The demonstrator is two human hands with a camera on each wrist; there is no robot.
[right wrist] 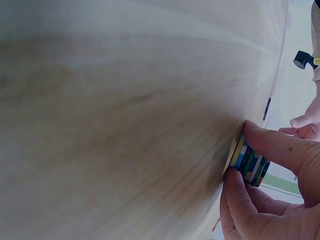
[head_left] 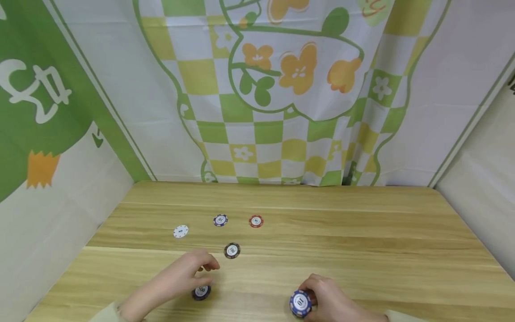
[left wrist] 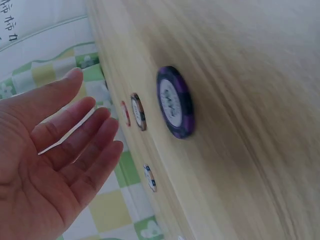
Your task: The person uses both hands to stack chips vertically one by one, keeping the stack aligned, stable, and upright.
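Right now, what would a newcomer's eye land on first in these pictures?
Probably the bright green-and-yellow checkered cloth hanging behind the wooden table. Next, the stack of poker chips, blue on top, that the right hand has in its grip at the table's near side. A purple-and-black chip lies by the left hand.

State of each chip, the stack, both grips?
White round chip: flat on wooden table.
Blue round chip: flat, numbered face up.
Red round chip: flat, numbered face up.
Black round chip: flat, numbered face up.
Purple-black round chip: flat, not held.
Multicoloured round chip stack: held; table contact unclear.
Left grip: relaxed, holding nothing.
Right grip: pinching the stack.
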